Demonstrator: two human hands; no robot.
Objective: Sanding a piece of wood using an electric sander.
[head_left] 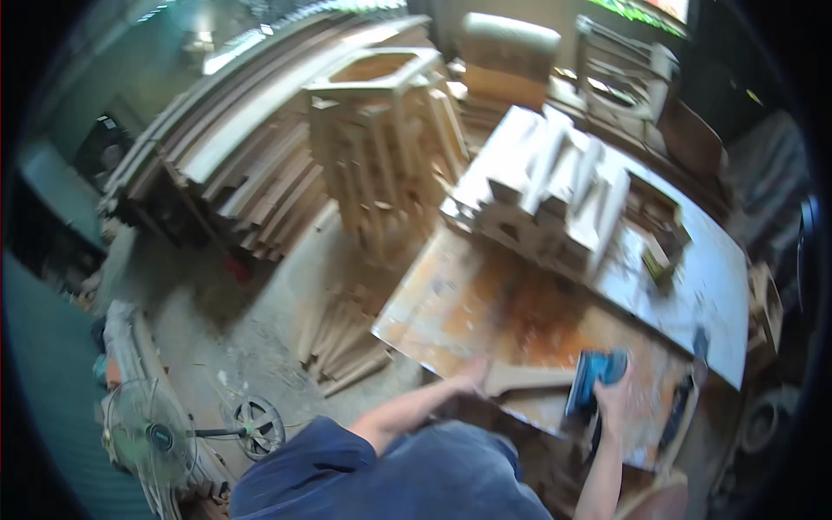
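A shaped wooden piece (533, 379) lies along the near edge of the stained work table (416, 314). My left hand (473, 378) is closed on its left end, though the fingers are blurred. At the piece's right end is a blue power sander (595, 374), tilted on its side, with my right hand (614, 397) wrapped round its body. The sander's flat face is turned toward the wood; whether they touch I cannot tell.
Stacked wooden parts (555, 204) stand on the table's far side, beside a white board (702, 260). Left of the table are a slatted wooden frame stack (373, 147), loose sticks (342, 338) on the floor and long planks (251, 130). A fan (156, 433) stands at lower left.
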